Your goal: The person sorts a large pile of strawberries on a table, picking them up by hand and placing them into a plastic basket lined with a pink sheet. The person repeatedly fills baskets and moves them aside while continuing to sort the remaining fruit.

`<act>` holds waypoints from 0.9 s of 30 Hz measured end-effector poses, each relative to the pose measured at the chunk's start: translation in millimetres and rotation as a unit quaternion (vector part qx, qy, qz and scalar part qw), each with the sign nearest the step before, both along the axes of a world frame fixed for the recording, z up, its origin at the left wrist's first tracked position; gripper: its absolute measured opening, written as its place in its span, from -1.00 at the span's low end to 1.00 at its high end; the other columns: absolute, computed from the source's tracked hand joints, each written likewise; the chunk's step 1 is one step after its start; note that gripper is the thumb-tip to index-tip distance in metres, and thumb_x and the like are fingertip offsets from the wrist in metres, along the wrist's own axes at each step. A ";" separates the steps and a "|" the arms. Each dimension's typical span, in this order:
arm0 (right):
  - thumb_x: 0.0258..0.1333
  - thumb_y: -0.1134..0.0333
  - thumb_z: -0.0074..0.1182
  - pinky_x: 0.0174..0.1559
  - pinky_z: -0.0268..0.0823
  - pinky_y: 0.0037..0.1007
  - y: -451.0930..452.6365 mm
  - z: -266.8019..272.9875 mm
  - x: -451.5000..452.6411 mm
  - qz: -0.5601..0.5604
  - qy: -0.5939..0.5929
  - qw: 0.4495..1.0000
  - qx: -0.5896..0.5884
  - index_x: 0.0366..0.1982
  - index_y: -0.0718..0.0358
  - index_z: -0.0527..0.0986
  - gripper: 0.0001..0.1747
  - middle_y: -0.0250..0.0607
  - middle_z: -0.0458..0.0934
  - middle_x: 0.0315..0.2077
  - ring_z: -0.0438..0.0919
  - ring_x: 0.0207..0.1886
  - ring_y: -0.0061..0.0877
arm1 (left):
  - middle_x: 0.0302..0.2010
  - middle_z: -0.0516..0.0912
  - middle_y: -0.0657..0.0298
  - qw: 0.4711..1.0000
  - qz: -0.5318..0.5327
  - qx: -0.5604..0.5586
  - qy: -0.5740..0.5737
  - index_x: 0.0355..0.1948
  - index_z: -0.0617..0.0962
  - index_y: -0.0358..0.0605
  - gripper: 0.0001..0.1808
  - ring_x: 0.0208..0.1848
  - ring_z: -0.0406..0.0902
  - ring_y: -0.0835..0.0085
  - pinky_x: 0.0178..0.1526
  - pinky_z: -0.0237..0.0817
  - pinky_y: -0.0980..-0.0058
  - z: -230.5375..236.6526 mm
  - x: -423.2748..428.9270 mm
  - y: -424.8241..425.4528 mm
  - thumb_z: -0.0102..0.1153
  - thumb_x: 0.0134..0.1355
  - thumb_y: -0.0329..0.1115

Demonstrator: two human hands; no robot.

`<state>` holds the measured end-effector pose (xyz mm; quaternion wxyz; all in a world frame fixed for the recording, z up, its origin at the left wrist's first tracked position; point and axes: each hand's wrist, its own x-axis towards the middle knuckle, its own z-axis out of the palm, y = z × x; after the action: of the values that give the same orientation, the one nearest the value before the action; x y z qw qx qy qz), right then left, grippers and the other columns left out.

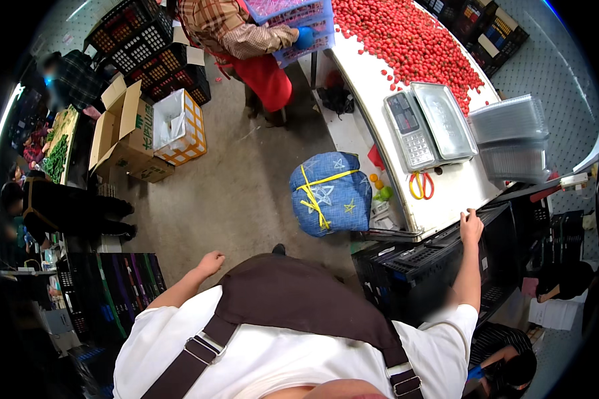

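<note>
My left hand (pixel 211 263) hangs over the floor beside my dark apron (pixel 299 287), loosely curled with nothing in it. My right hand (pixel 471 227) is at the near corner of the white table (pixel 447 212), fingers slightly apart and holding nothing; whether it touches the edge I cannot tell. Scissors (pixel 421 186) with yellow and red handles lie close by on the tabletop. Past them stands a digital weighing scale (pixel 429 129) with a metal pan. Stacked clear plastic containers (pixel 509 137) are to its right. Many small red cherry tomatoes (pixel 404 45) cover the far end.
A blue cloth-covered bundle (pixel 332 194) tied with yellow strap sits beside the table. Black crates (pixel 429 259) stand under my right arm. A person in a red apron (pixel 264 82) holds blue baskets (pixel 304 30). An open cardboard box (pixel 125 132) and a foam box (pixel 179 127) stand left.
</note>
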<state>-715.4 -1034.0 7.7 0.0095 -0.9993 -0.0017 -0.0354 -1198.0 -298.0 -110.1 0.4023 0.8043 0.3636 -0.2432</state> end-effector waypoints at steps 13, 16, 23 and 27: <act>0.20 0.19 0.14 -0.06 0.34 -0.16 12.4 5.5 2.9 -0.009 -0.016 1.000 0.021 -0.08 0.22 0.52 -0.67 -0.10 0.62 -0.39 0.56 -0.21 -0.17 | -0.40 0.68 0.11 0.996 0.075 0.007 0.052 -0.10 0.57 -0.32 -0.64 -0.39 0.66 0.31 -0.27 0.47 0.33 2.5 16.3 101.5 0.02 0.31 -0.20; 0.21 0.24 0.13 -0.06 0.31 -0.19 11.8 7.4 -1.6 -0.001 -0.026 0.999 0.047 -0.09 0.23 0.52 -0.71 -0.13 0.59 -0.42 0.54 -0.25 -0.21 | -0.20 0.68 0.05 0.995 0.042 0.004 0.094 0.02 0.55 -0.28 -0.59 -0.22 0.67 0.34 -0.16 0.46 0.33 26.1 38.7 83.1 0.00 0.36 -0.14; 0.21 0.28 0.13 0.00 0.28 -0.20 14.9 7.6 -1.8 -0.019 -0.017 0.998 0.063 -0.09 0.23 0.51 -0.73 -0.16 0.55 -0.42 0.50 -0.23 -0.21 | -0.09 0.70 0.05 0.988 -0.002 0.067 0.140 0.06 0.59 -0.21 -0.49 -0.03 0.65 0.22 0.04 0.43 0.25 22.5 70.7 79.3 0.05 0.29 -0.01; 0.21 0.31 0.13 -0.01 0.29 -0.20 22.4 14.2 1.6 -0.027 -0.021 0.997 0.068 -0.10 0.23 0.51 -0.75 -0.15 0.54 -0.43 0.50 -0.24 -0.21 | -0.10 0.69 0.00 0.988 -0.085 0.071 0.108 0.01 0.61 -0.24 -0.47 -0.01 0.64 0.22 0.06 0.42 0.23 -11.5 84.8 109.9 0.05 0.26 0.02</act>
<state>-713.9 -1011.6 21.8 0.0769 -0.9951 0.0280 -0.0564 -1113.2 -188.1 -121.6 0.2808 0.8274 0.3519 -0.3357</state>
